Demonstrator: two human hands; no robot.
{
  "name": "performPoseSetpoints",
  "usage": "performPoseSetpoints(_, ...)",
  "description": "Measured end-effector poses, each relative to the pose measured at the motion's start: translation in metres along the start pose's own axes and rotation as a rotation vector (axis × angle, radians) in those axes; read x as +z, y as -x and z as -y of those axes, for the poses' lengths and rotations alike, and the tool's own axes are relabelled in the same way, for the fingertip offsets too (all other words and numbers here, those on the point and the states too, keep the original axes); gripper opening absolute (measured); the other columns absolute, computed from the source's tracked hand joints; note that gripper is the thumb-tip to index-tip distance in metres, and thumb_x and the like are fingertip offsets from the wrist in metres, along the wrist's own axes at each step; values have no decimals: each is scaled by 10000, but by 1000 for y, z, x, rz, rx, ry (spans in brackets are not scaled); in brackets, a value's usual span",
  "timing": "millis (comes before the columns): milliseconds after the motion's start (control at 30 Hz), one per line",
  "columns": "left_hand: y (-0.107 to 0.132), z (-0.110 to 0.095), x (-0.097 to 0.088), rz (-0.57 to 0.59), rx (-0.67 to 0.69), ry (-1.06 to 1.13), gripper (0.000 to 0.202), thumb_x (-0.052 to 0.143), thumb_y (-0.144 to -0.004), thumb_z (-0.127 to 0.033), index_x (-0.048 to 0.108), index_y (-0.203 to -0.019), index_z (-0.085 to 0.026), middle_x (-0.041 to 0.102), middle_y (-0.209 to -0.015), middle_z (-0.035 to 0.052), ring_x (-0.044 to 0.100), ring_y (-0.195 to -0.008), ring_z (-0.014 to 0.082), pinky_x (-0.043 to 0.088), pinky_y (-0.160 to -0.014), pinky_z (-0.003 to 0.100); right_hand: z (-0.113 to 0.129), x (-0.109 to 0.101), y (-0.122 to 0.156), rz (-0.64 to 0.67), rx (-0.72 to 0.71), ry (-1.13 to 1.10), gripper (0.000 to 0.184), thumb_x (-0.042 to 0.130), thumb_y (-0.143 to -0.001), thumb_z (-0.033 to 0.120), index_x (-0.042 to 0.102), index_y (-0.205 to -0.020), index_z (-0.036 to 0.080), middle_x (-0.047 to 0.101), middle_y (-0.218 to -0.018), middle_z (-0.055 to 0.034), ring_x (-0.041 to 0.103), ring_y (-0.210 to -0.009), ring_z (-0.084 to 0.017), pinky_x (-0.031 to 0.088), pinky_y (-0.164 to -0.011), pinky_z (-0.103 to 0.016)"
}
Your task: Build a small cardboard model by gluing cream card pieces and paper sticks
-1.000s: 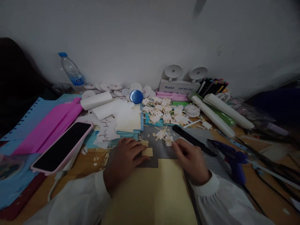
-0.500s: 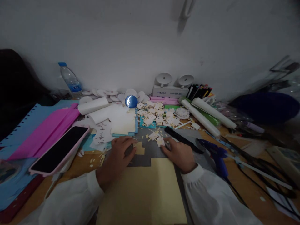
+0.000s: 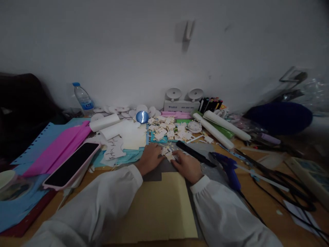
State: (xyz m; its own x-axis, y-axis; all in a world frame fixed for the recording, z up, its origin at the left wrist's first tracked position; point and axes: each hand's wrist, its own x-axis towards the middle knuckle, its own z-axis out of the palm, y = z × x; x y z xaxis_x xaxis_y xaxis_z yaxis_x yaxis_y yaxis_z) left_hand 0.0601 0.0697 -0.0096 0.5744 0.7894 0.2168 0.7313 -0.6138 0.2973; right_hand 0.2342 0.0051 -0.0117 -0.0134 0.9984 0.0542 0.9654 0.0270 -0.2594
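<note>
My left hand (image 3: 151, 158) reaches over the grey mat, fingers apart and bent, touching the left side of a small pile of white paper cut-outs with thin sticks (image 3: 167, 153). From the other side my right hand (image 3: 189, 167) comes in, thumb and forefinger closed on a white cut-out piece at the pile's edge. A larger heap of the same cut-outs (image 3: 164, 127) lies just beyond. Below my hands is a sheet of yellowish paper (image 3: 164, 209) with a notched upper edge. The small paper piece earlier beside my left hand is hidden now.
A blue glue gun (image 3: 230, 169) and a black bar-shaped object (image 3: 195, 153) lie to the right, near coiled black cables (image 3: 290, 187). On the left are a phone (image 3: 73, 164) and pink paper (image 3: 56, 151). White rolls (image 3: 213, 130) and a water bottle (image 3: 84, 100) stand farther back.
My left hand has moved right and forward from the small yellowish paper piece to the pile. My right hand has shifted slightly left against it. The whole view has tilted up a little.
</note>
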Motion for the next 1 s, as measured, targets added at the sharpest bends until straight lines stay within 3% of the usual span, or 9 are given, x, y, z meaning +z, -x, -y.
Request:
performPoseSetpoints(133,-13,6,4,9,-6,9,188,709,-759,-215,658,-932,-161,680,-928,93,627,-924,274,472,-793,380,-1,0,-1,0,13,-13,286,538,-896,400,597,-1130,247,739,-821,-36,703,-784,-215,400,-591,-265)
performPoseSetpoints(233,-15,12,-5,-6,22,36,257,709,-734,-174,642,-982,-184,682,-955,66,626,-943,253,471,-818,361,-2,1,-2,-4,25,-16,336,542,-887,448,592,-1147,241,738,-833,-52,702,-794,-231,404,-599,-274)
performPoseSetpoints(433,6,15,-53,-55,119,78,401,656,-798,-182,548,-1184,-197,634,-1115,72,564,-1065,247,426,-912,387,-4,2,-1,2,14,-37,334,555,-869,498,655,-1097,275,741,-847,-42,696,-799,-223,389,-583,-258)
performPoseSetpoints(533,27,10,-79,-105,160,161,393,633,-819,-189,529,-1198,-195,630,-1021,55,581,-969,220,450,-867,358,-5,3,-1,4,-2,-58,260,542,-888,448,682,-1052,302,738,-822,-15,690,-771,-196,375,-565,-246)
performPoseSetpoints(633,49,3,-93,-97,137,274,375,627,-826,-199,529,-1187,-213,617,-1006,34,593,-908,181,482,-820,301,-5,4,-1,-5,-14,-67,230,530,-899,416,690,-1017,301,733,-797,-3,682,-741,-182,364,-552,-244)
performPoseSetpoints(767,80,-4,-87,-29,69,377,354,633,-812,-200,546,-1153,-237,642,-1005,25,621,-897,177,510,-798,290,-1,3,-1,-36,-45,-48,278,466,-931,383,666,-1095,282,742,-813,-16,686,-742,-185,376,-566,-253)
performPoseSetpoints(1000,120,-14,-45,158,90,416,384,606,-832,-173,530,-1203,-237,639,-1171,69,609,-1061,216,498,-925,349,4,1,4,-40,-190,34,282,489,-915,400,707,-1060,294,763,-872,-33,695,-794,-207,412,-658,-274)
